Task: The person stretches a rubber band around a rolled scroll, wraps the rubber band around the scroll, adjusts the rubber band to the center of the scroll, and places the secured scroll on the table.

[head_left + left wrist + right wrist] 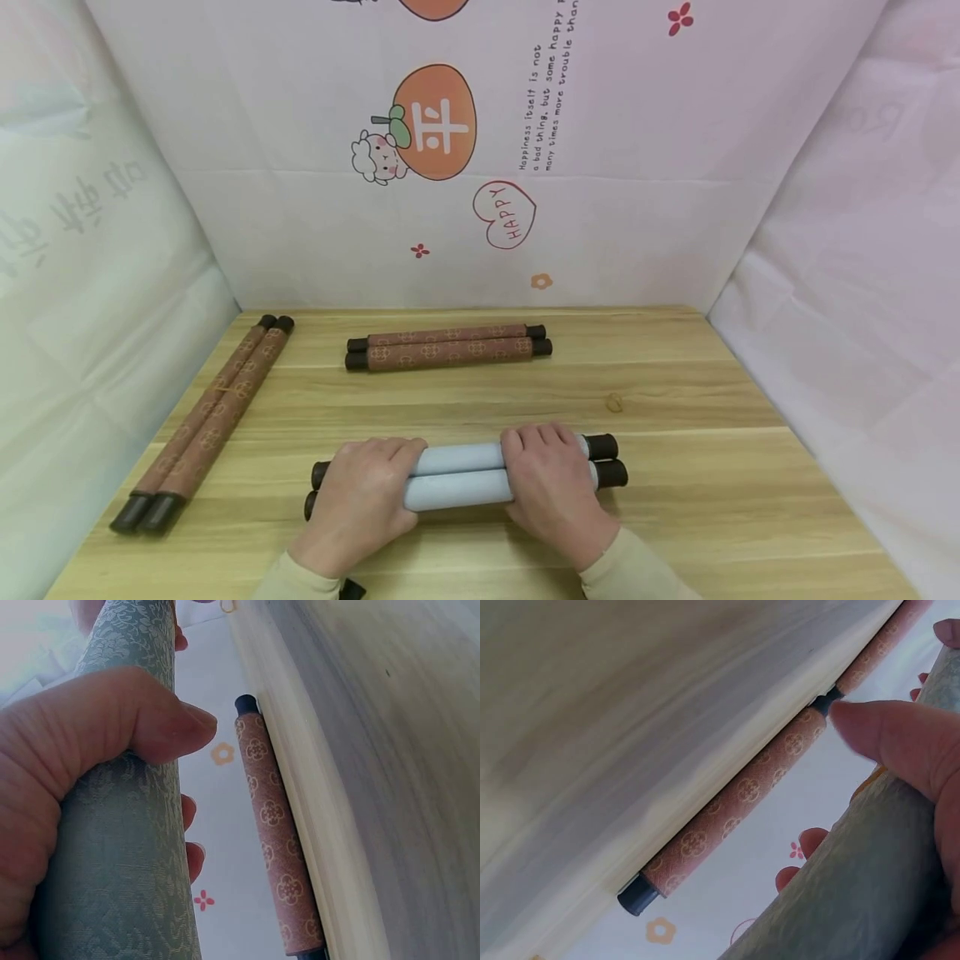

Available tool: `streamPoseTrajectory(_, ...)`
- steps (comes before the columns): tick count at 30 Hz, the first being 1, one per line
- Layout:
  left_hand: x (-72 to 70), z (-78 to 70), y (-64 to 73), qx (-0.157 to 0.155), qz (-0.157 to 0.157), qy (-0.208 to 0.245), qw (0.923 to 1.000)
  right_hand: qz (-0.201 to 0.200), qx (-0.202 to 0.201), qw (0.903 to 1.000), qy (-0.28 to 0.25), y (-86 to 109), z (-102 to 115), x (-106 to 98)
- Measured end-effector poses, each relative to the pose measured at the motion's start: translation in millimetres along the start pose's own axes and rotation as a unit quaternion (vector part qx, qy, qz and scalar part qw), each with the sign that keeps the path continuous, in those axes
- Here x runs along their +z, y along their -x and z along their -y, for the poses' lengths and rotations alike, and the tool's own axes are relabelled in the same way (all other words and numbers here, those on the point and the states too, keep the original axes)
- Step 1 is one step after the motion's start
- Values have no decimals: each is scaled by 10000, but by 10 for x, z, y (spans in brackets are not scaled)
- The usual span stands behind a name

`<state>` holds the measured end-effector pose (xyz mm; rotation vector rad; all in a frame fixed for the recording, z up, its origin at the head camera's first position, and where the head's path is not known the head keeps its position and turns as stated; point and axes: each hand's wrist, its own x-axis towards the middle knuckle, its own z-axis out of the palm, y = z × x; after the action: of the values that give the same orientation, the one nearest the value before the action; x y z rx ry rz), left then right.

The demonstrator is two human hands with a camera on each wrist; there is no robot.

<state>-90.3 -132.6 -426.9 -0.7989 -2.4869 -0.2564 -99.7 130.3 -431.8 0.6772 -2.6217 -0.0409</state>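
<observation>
A pale blue-grey scroll point(457, 492) with a woven floral pattern and black end knobs lies across both hands, rolled from both ends into two parallel rolls. My left hand point(369, 492) grips its left part, thumb point(161, 724) on the near side and fingertips showing on the far side. Toward the right end, my right hand point(553, 483) wraps over the rolls, with fingertips visible past them in the right wrist view. Both wrist views show the scroll apart from the wooden tabletop. A bit of orange cord point(870, 784) shows beside it near the right thumb.
One brown flower-patterned double scroll point(450, 348) lies at the back of the wooden table point(675, 375). Another brown scroll point(213, 417), tied with cord, slants along the left side. A small loop point(615, 403) lies at right. Part of a black object point(351, 590) shows by the left sleeve.
</observation>
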Motion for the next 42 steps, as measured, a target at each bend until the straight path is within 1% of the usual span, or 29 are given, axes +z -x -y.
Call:
streamPoseTrajectory(7, 35, -24, 2, -11, 1, 40, 10000, 32, -78, 10000, 23, -15, 79, 0)
streamPoseTrajectory(14, 71, -64, -3, -17, 14, 77, 10000, 34, -240, 9997, 68, -36, 177, 13)
streamPoseTrajectory(19, 94, -92, -2, -8, 21, 40, 10000, -218, -334, 9991, 136, -49, 244, 40)
streamPoseTrajectory(23, 103, -103, 4, 10, -19, -18, 10000, -465, -324, 9981, 228, -50, 274, 78)
streamPoseTrajectory(33, 139, -142, 4, 107, -172, 21, 9998, -453, -251, 9983, 258, -54, 376, 72)
streamPoseTrajectory(35, 136, -143, -5, 117, -196, -3, 9997, -379, -217, 9988, 241, -59, 375, 57)
streamPoseTrajectory(37, 127, -140, -18, 144, -201, -25, 9997, -197, -209, 9995, 133, -63, 361, 29)
streamPoseTrajectory(39, 117, -133, -34, 188, -199, -59, 9996, 99, -231, 9997, -25, -67, 331, -12)
streamPoseTrajectory(42, 98, -109, -60, 250, -221, -112, 9994, 590, -246, 9975, -305, -79, 253, -96)
